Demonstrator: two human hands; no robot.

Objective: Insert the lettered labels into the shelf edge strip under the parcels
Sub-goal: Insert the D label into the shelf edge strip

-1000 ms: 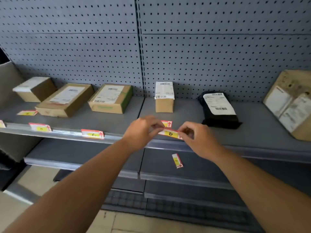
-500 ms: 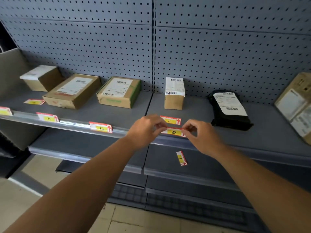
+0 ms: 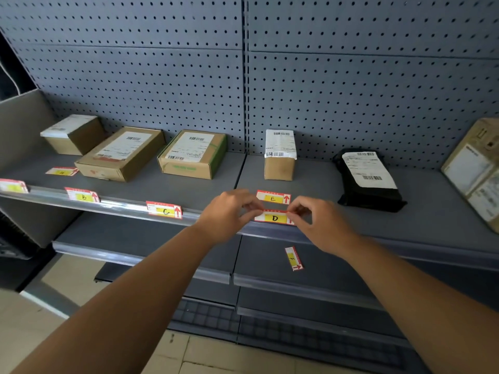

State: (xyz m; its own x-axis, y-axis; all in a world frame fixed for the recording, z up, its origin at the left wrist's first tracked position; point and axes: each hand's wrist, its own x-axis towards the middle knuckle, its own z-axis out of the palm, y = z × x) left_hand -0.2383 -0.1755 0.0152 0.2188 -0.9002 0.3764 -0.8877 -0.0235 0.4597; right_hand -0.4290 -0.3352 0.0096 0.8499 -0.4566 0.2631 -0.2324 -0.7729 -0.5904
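The shelf (image 3: 324, 184) carries six parcels in a row: a small box (image 3: 74, 133) at far left, a flat box (image 3: 121, 153), a box with green tape (image 3: 193, 155), a narrow upright box (image 3: 280, 155), a black bag (image 3: 368, 179) with a white sheet on top, and a large carton (image 3: 478, 171) cut off by the right edge.

The left hand (image 3: 229, 215) and right hand (image 3: 321, 225) each pinch one end of the D label (image 3: 274, 218), holding it at the shelf edge strip (image 3: 121, 207) below the narrow box. Whether its lower edge sits in the strip cannot be told.

The B label (image 3: 82, 195) and C label (image 3: 164, 210) stand in the strip further left, as does a label (image 3: 12, 186) at the far left whose letter is unreadable. The E label (image 3: 273, 197) lies loose on the shelf just behind the D label, and another label (image 3: 62, 171) with a blurred letter lies loose by the flat box. The F label (image 3: 293, 258) lies on the lower shelf (image 3: 151, 238) below the right hand.
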